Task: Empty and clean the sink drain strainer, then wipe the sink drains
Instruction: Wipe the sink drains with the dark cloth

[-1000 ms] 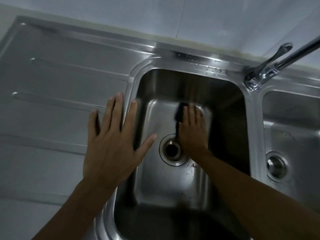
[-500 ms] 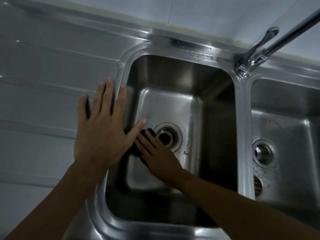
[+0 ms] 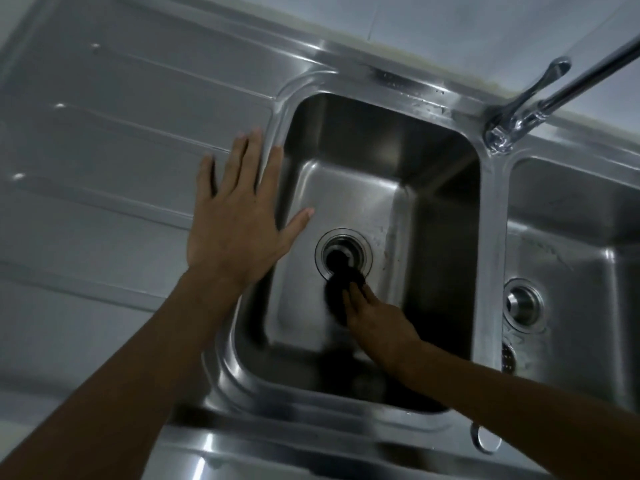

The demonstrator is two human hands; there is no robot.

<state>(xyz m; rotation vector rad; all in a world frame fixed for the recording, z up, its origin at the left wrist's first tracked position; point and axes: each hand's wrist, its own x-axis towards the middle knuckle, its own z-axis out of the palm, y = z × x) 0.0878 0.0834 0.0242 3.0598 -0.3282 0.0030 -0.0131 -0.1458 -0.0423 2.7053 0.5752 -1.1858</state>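
Right hand (image 3: 377,317) presses dark pad (image 3: 341,296) at drain (image 3: 344,255) — left hand (image 3: 239,220) flat, splayed.

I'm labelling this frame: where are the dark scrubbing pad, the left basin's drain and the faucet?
dark scrubbing pad (image 3: 337,301): head view, its middle.
left basin's drain (image 3: 360,244): head view, steel ring.
faucet (image 3: 498,136): head view, its base.

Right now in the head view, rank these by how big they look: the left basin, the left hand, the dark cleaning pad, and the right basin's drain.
1. Left basin
2. Left hand, nearer the camera, so it looks enlarged
3. and 4. Dark cleaning pad and right basin's drain: similar, and the right hand partly covers the pad, so unranked
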